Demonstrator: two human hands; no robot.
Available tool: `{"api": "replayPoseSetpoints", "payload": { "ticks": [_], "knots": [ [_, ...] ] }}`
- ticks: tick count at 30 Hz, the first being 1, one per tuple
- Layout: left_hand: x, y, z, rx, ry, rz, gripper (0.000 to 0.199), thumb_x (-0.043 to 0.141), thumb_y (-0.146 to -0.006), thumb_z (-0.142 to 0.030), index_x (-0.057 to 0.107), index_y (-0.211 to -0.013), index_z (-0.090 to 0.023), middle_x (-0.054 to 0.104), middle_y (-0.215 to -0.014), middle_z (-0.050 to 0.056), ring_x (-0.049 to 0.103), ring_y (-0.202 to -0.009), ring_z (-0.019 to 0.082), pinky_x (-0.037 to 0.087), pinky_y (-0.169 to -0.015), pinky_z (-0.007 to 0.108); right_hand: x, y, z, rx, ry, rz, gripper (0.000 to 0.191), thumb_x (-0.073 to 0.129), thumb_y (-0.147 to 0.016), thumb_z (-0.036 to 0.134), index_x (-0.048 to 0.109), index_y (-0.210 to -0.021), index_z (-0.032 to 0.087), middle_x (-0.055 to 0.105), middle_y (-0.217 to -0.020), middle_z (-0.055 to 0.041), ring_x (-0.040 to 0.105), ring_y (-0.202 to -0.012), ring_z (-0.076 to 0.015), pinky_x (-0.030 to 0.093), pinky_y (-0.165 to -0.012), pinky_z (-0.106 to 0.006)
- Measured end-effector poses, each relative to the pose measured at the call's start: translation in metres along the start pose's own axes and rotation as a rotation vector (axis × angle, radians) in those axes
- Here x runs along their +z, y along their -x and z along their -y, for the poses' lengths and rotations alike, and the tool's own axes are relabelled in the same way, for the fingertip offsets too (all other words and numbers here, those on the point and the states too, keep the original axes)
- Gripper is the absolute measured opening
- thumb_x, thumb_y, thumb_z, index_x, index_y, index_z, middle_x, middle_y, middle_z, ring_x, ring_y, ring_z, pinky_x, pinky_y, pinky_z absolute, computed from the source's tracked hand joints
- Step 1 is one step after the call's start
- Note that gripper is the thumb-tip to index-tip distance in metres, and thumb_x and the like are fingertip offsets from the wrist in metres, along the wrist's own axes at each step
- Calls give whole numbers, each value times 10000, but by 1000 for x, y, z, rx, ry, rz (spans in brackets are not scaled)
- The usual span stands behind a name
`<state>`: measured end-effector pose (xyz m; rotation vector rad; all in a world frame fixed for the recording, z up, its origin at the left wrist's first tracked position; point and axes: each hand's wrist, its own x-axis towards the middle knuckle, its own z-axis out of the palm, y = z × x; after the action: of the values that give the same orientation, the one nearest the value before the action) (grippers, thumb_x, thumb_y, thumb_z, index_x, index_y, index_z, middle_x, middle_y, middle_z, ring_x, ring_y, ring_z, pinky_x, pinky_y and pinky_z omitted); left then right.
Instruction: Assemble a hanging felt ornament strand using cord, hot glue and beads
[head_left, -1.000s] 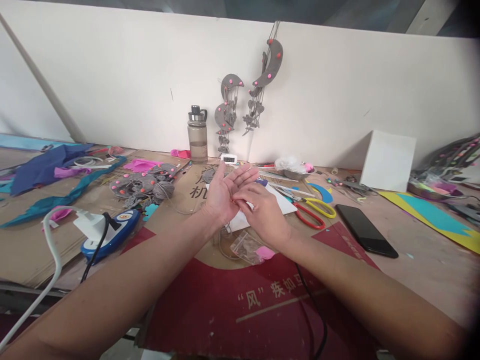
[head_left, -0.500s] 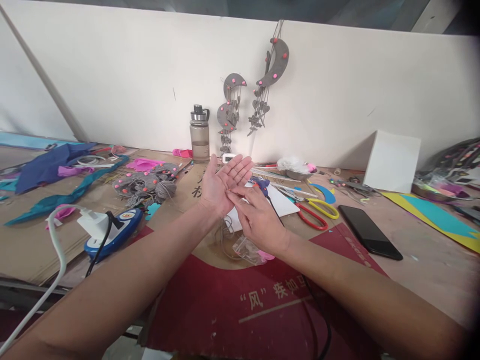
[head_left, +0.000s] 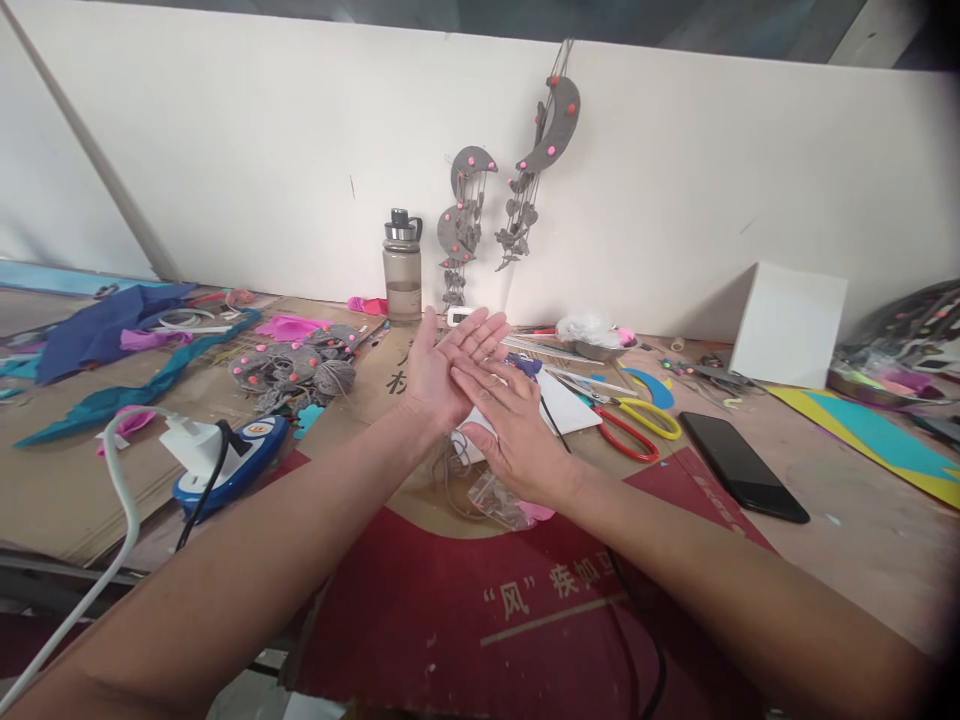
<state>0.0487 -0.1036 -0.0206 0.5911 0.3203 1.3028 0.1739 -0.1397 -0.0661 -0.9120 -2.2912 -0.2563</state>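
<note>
Over the cardboard, my left hand (head_left: 436, 382) is held palm up with its fingers stretched out. Across its palm lie the straight fingers of my right hand (head_left: 517, 430), with the right thumb apart from them. Whether anything small sits between the palms is hidden. Under and behind my hands are a white sheet (head_left: 574, 402) and a blue tool (head_left: 525, 364), mostly covered. A small clear plastic bag (head_left: 501, 500) lies just below my right hand, beside a bit of pink material (head_left: 537, 512) and a loose grey cord (head_left: 450, 485).
Right of my hands lie red-and-yellow-handled scissors (head_left: 637, 430) and a black phone (head_left: 742, 468). Grey felt pieces (head_left: 300, 370), a blue power strip (head_left: 259, 440) with a white plug, and a bottle (head_left: 403, 275) stand leftward. Grey moon hangings (head_left: 559, 125) hang on the wall.
My right hand's fingers have gone from bunched at the left palm to laid flatter and further across it. My left hand stays palm up in nearly the same place.
</note>
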Motion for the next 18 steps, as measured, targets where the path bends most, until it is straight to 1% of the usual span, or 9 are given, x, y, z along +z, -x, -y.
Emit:
{"api": "replayPoseSetpoints", "payload": {
  "ticks": [3, 6, 9, 12, 15, 16, 18],
  "knots": [
    [0, 1, 2, -52, -4, 12, 634, 336, -890, -603, 580, -1230, -127, 617, -1246, 168, 546, -1212, 263, 429, -1013, 394, 0, 1, -3, 60, 80, 12, 596, 342, -951, 508, 340, -1459, 197, 406, -1482, -78, 297, -1327, -305, 225, -1053, -523],
    [0, 0, -2, 6, 4, 8, 637, 346, -878, -621, 583, -1228, -144, 620, -1245, 155, 542, -1218, 260, 430, -1014, 384, -2, 3, 0, 38, 117, 9, 587, 312, -957, 518, 360, -1447, 200, 410, -1482, -67, 275, -1347, -305, 187, -1053, -532],
    [-1, -2, -5, 54, 4, -3, 637, 336, -878, -628, 581, -1220, -149, 620, -1250, 140, 539, -1223, 248, 436, -1009, 368, -2, 3, 6, -16, 72, 11, 584, 277, -963, 526, 379, -1436, 200, 425, -1474, -58, 285, -1349, -274, 210, -1054, -486],
    [-1, -1, -1, 1, 2, 29, 648, 328, -883, -625, 584, -1192, -116, 600, -1272, 165, 540, -1219, 259, 442, -1002, 376, -2, 0, 6, 5, 48, 9, 593, 277, -959, 533, 350, -1454, 215, 414, -1480, -57, 285, -1350, -274, 226, -1054, -475],
    [0, 1, 1, -79, 12, 57, 643, 355, -879, -620, 577, -1188, -102, 582, -1287, 186, 535, -1221, 272, 440, -1003, 395, -2, 0, 2, 62, 99, -2, 606, 315, -949, 536, 324, -1468, 223, 394, -1492, -62, 265, -1352, -315, 200, -1051, -522],
    [0, 1, -1, -75, 19, 54, 640, 364, -874, -624, 578, -1188, -110, 588, -1279, 183, 538, -1218, 270, 440, -1003, 393, -3, 1, 2, 73, 118, -8, 603, 320, -949, 531, 329, -1466, 221, 396, -1491, -63, 255, -1354, -325, 189, -1048, -535],
    [-1, -1, -5, -18, 36, 50, 640, 365, -865, -640, 578, -1195, -135, 603, -1261, 167, 543, -1213, 262, 442, -1003, 382, -3, 3, 3, 71, 131, -9, 585, 320, -954, 517, 346, -1457, 219, 404, -1487, -59, 246, -1358, -327, 183, -1044, -540]
  ]
}}
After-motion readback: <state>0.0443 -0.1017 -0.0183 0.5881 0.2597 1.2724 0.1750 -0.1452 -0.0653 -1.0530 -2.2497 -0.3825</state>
